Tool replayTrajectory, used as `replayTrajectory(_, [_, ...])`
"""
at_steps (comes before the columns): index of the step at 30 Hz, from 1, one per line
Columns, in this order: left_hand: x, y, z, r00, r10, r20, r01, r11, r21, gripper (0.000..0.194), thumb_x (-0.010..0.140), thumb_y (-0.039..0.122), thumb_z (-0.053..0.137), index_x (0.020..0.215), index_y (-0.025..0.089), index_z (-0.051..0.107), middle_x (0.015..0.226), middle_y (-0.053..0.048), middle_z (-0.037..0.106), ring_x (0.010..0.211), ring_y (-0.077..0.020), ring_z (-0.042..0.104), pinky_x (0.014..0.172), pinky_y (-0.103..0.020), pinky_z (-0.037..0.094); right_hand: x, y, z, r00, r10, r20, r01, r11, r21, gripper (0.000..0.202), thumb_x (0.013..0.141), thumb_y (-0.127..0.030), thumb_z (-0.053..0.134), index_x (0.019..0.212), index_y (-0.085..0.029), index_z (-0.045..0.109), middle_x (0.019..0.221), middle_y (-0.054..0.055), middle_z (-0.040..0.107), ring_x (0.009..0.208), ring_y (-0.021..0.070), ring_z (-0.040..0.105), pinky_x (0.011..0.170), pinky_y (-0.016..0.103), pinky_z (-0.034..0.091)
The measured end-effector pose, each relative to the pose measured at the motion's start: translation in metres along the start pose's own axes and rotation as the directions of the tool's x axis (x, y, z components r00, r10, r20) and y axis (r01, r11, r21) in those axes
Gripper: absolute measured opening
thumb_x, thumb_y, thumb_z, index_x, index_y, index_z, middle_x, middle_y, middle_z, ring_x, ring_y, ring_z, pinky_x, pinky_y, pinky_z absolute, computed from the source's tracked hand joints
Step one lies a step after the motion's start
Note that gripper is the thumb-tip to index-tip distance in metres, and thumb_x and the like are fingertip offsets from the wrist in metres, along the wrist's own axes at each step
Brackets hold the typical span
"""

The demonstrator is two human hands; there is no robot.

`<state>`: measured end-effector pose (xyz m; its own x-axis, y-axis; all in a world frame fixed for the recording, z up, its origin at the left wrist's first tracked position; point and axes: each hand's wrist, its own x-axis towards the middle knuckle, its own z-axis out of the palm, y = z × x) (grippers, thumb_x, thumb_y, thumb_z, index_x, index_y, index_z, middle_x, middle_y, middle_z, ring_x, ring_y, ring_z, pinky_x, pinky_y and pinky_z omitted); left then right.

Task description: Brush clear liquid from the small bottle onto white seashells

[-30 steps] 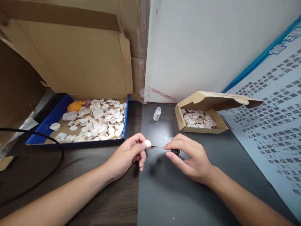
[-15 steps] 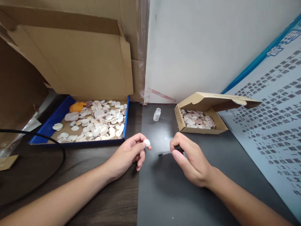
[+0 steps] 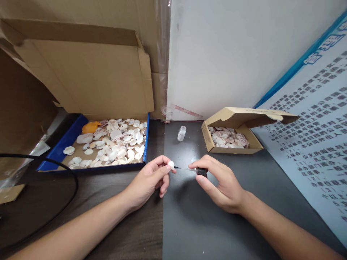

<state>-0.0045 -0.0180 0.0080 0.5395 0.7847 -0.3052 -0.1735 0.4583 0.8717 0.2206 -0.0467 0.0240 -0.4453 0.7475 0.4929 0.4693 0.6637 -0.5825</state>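
Between thumb and fingertips, my left hand pinches a small white seashell above the seam of the table. My right hand grips the black cap of a brush applicator. Its thin stem points left, and the dark bristle tip is at the shell's right side; whether it touches cannot be made out. Behind both hands a small uncapped glass bottle with a white label stands upright on the grey surface.
At the left, a blue-edged cardboard box holds many loose shells and an orange one. A smaller cardboard box of shells stands open at the right. A black cable loops at the left edge. A printed poster leans at the right.
My right hand has turned the brush applicator so its stem lies nearly level, and its tip has come left to the shell. My left hand has barely moved.
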Motion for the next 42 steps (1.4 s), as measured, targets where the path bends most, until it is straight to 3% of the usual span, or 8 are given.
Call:
replayTrajectory(19, [0.0008, 0.0016, 0.0001, 0.999, 0.015, 0.031, -0.016, 1.000, 0.024, 0.029, 0.084, 0.041, 0.070, 0.088, 0.020, 0.050, 0.052, 0.009, 0.052, 0.037, -0.0046, 0.040, 0.038, -0.015, 0.037, 0.0020, 0.0002, 0.0025, 0.999, 0.050, 0.008, -0.048, 0.993, -0.109, 0.018, 0.100, -0.025, 0.053, 0.113, -0.018, 0.064, 0.078, 0.001, 0.065, 0.059, 0.0120, 0.057, 0.058, 0.025, 0.047])
replayTrajectory(24, [0.0014, 0.0006, -0.0003, 1.000, 0.007, 0.022, -0.008, 0.999, 0.033, 0.033, 0.084, 0.044, 0.071, 0.087, 0.020, 0.050, 0.053, 0.009, 0.053, 0.037, -0.0049, 0.041, 0.040, -0.016, 0.039, 0.0019, -0.0004, 0.0011, 0.999, -0.012, -0.033, 0.008, 0.996, -0.090, 0.017, 0.100, -0.024, 0.052, 0.112, -0.018, 0.062, 0.083, 0.004, 0.069, 0.059, 0.0124, 0.057, 0.057, 0.026, 0.047])
replayTrajectory(27, [0.0010, -0.0005, -0.0009, 0.999, -0.001, 0.037, 0.000, 0.999, 0.042, 0.032, 0.085, 0.046, 0.069, 0.088, 0.020, 0.049, 0.047, 0.010, 0.050, 0.036, -0.0059, 0.040, 0.040, -0.017, 0.039, 0.0018, 0.0002, 0.0021, 0.999, -0.051, 0.002, 0.051, 0.997, -0.051, 0.019, 0.100, -0.022, 0.052, 0.116, -0.018, 0.061, 0.086, 0.005, 0.071, 0.062, 0.0135, 0.060, 0.060, 0.027, 0.050])
replayTrajectory(30, [0.0014, -0.0013, -0.0015, 0.999, 0.000, 0.041, -0.002, 0.999, 0.050, 0.033, 0.085, 0.046, 0.069, 0.088, 0.021, 0.048, 0.048, 0.010, 0.050, 0.037, -0.0060, 0.039, 0.041, -0.017, 0.040, 0.0024, 0.0002, 0.0037, 0.999, -0.009, 0.037, 0.012, 0.997, -0.073, 0.017, 0.099, -0.022, 0.054, 0.112, -0.018, 0.063, 0.080, 0.003, 0.069, 0.058, 0.0124, 0.059, 0.058, 0.026, 0.048])
replayTrajectory(33, [0.0025, -0.0017, -0.0023, 0.999, 0.002, 0.048, -0.006, 0.997, 0.072, 0.032, 0.087, 0.046, 0.067, 0.087, 0.020, 0.049, 0.047, 0.009, 0.050, 0.038, -0.0055, 0.040, 0.042, -0.016, 0.040, 0.0030, -0.0002, 0.0040, 0.999, 0.043, -0.009, -0.044, 0.992, -0.118, 0.012, 0.097, -0.022, 0.057, 0.106, -0.018, 0.064, 0.077, 0.002, 0.067, 0.055, 0.0112, 0.056, 0.056, 0.026, 0.046])
replayTrajectory(39, [0.0028, -0.0026, -0.0043, 0.998, -0.004, 0.060, -0.001, 0.997, 0.082, 0.031, 0.088, 0.045, 0.066, 0.088, 0.020, 0.048, 0.047, 0.010, 0.049, 0.039, -0.0055, 0.040, 0.045, -0.016, 0.040, 0.0029, 0.0002, 0.0035, 1.000, -0.025, 0.008, 0.026, 0.997, -0.079, 0.014, 0.098, -0.021, 0.055, 0.109, -0.018, 0.064, 0.078, 0.002, 0.065, 0.060, 0.0122, 0.058, 0.058, 0.026, 0.049])
replayTrajectory(42, [0.0017, -0.0028, -0.0041, 0.998, -0.013, 0.062, 0.007, 0.996, 0.087, 0.031, 0.088, 0.046, 0.066, 0.087, 0.020, 0.049, 0.047, 0.009, 0.049, 0.039, -0.0060, 0.041, 0.045, -0.017, 0.040, 0.0032, -0.0003, 0.0034, 1.000, 0.017, -0.003, -0.017, 0.993, -0.117, 0.011, 0.097, -0.021, 0.057, 0.105, -0.017, 0.064, 0.075, 0.001, 0.063, 0.056, 0.0110, 0.056, 0.056, 0.025, 0.047])
